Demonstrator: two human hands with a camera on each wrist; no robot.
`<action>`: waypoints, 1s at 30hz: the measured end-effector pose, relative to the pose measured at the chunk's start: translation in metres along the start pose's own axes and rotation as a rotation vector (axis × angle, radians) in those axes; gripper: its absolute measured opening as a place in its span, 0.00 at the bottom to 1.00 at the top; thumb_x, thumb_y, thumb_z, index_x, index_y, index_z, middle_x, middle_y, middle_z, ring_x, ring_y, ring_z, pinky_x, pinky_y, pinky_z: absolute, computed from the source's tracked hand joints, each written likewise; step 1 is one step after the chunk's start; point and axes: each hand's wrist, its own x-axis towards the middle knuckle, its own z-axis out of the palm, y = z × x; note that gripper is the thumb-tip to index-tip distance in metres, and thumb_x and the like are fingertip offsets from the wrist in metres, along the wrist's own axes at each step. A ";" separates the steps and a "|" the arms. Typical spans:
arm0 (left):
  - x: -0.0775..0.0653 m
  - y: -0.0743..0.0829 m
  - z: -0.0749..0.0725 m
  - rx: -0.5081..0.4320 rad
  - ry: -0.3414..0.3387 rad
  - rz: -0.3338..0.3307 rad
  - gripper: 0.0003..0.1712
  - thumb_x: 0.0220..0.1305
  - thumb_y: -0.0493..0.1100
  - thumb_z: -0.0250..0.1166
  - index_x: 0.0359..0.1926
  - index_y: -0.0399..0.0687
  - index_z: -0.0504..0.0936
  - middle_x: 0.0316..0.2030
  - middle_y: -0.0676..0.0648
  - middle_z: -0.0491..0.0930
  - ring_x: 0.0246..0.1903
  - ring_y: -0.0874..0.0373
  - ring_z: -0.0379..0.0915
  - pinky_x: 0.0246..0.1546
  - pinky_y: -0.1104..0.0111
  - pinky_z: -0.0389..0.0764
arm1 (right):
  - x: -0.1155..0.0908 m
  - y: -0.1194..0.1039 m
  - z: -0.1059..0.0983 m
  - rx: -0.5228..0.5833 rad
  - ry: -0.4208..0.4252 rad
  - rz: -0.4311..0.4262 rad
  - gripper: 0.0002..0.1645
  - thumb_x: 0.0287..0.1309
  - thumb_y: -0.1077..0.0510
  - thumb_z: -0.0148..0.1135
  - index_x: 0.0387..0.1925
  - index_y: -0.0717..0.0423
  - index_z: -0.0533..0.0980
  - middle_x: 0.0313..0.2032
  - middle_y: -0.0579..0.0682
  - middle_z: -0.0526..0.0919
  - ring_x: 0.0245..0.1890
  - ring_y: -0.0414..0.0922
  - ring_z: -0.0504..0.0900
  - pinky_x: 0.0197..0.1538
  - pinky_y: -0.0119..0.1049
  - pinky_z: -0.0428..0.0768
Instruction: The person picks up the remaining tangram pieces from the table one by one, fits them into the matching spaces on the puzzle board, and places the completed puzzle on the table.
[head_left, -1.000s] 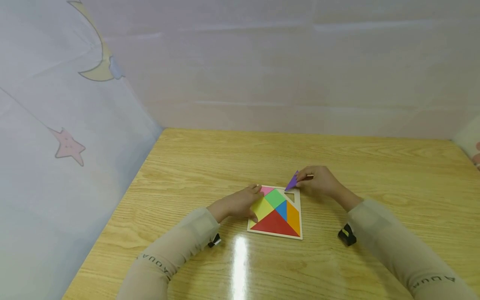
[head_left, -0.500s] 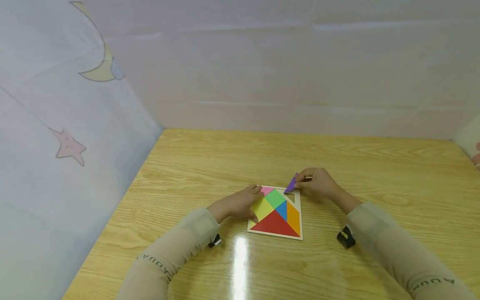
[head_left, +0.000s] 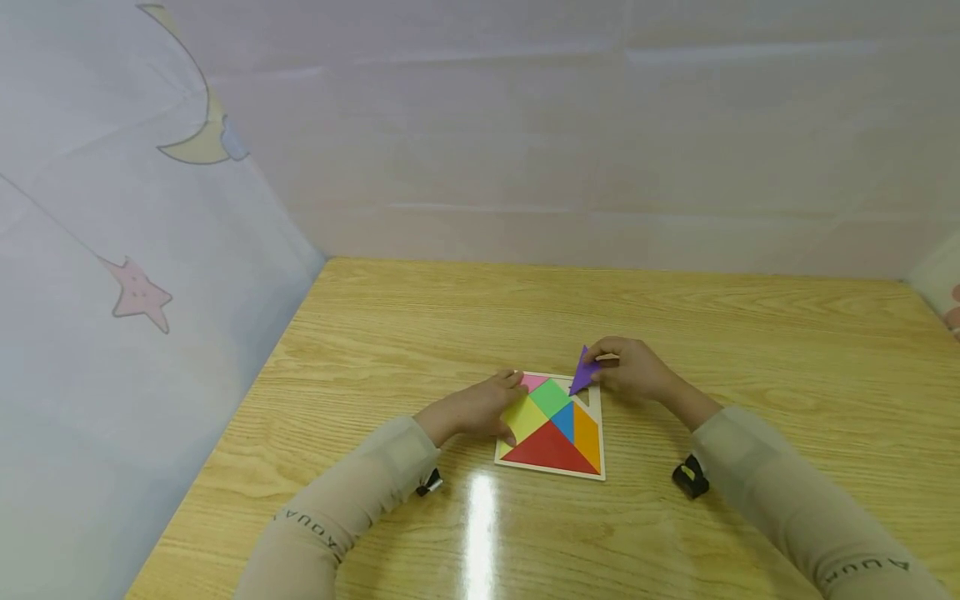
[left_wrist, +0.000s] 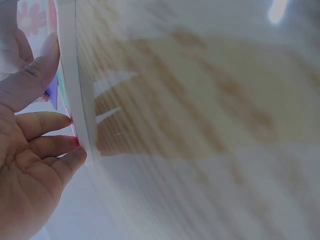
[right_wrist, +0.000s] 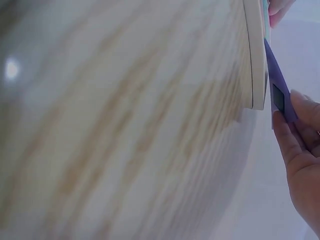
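Observation:
A tangram board (head_left: 551,470) with a pale wooden frame lies flat on the table, its coloured pieces set in it. My left hand (head_left: 483,404) rests spread over the board's left side, fingertips on the pieces and frame edge, also seen in the left wrist view. With thumb and fingers my right hand (head_left: 633,367) pinches a purple triangle (head_left: 581,377). The piece stands tilted, its lower tip at the triangular recess in the board's far right corner. On its face in the right wrist view sits a small dark square (right_wrist: 278,98).
A glossy wood-grain table (head_left: 420,317) extends around the board. Near the right sleeve lies a small black object (head_left: 690,477), and another black object (head_left: 430,482) shows by the left cuff. A printed cloth backdrop (head_left: 525,150) rises behind the table.
My right hand has shifted slightly left and toward me, turning the purple triangle so more of its face shows; its tip has moved over the recess. The left hand and the board stay put.

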 end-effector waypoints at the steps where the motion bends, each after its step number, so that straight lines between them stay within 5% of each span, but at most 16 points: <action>1: 0.000 0.000 0.000 -0.001 0.000 0.001 0.45 0.45 0.50 0.66 0.61 0.35 0.58 0.63 0.37 0.48 0.62 0.48 0.38 0.60 0.67 0.46 | 0.000 0.000 0.000 0.002 -0.005 -0.006 0.11 0.45 0.75 0.56 0.35 0.67 0.75 0.42 0.62 0.73 0.46 0.58 0.71 0.45 0.40 0.73; 18: -0.003 0.002 -0.002 -0.006 -0.002 0.004 0.45 0.45 0.50 0.66 0.61 0.35 0.58 0.63 0.38 0.47 0.62 0.48 0.38 0.60 0.67 0.46 | 0.000 -0.004 0.000 0.052 -0.052 -0.122 0.22 0.45 0.80 0.42 0.46 0.73 0.67 0.43 0.63 0.69 0.45 0.56 0.66 0.50 0.51 0.66; 30: -0.003 0.001 -0.002 -0.004 -0.004 0.003 0.45 0.45 0.50 0.66 0.61 0.35 0.57 0.63 0.38 0.47 0.62 0.48 0.38 0.60 0.66 0.46 | 0.002 -0.003 0.004 0.025 -0.094 -0.064 0.24 0.41 0.79 0.47 0.45 0.71 0.68 0.38 0.58 0.70 0.41 0.52 0.67 0.49 0.49 0.67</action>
